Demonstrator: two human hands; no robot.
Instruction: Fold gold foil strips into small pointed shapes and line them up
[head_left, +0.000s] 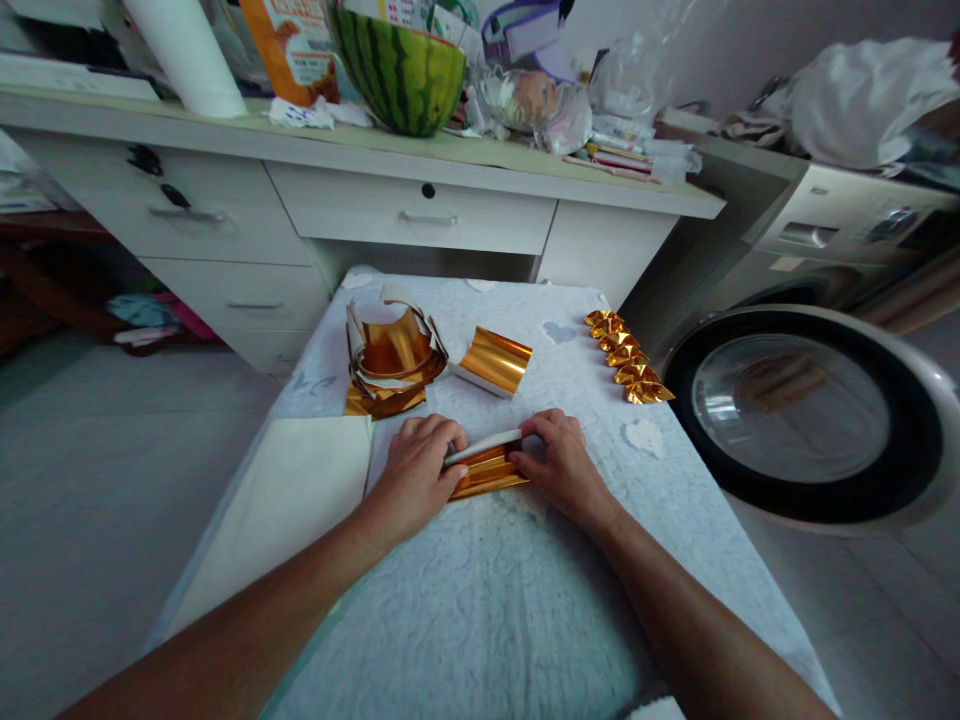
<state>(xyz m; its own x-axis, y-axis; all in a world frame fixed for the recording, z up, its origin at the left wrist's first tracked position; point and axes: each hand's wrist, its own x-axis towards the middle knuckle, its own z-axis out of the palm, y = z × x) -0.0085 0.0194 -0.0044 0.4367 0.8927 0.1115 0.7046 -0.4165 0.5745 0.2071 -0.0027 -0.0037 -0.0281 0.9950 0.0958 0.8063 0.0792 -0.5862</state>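
Between my two hands, low over the cloth-covered table, is a sheet of gold foil paper (489,472) with its white-backed far edge curled over. My left hand (424,462) pinches its left end, and my right hand (556,455) grips the right end, thumb on the gold side. Just beyond lies one curved gold foil sheet (496,360). A loose stack of curled gold foil paper (394,355) sits behind my left hand. Along the table's right side runs a row of folded gold foil pieces (626,355), shiny and pointed at the ends.
A pale flat sheet (300,500) lies at the table's left edge. Behind the table stands a white counter with drawers (405,215), carrying a cut watermelon (401,75), an orange pouch (292,50) and plastic bags. To the right, a washing machine door (795,410) hangs open beside the table.
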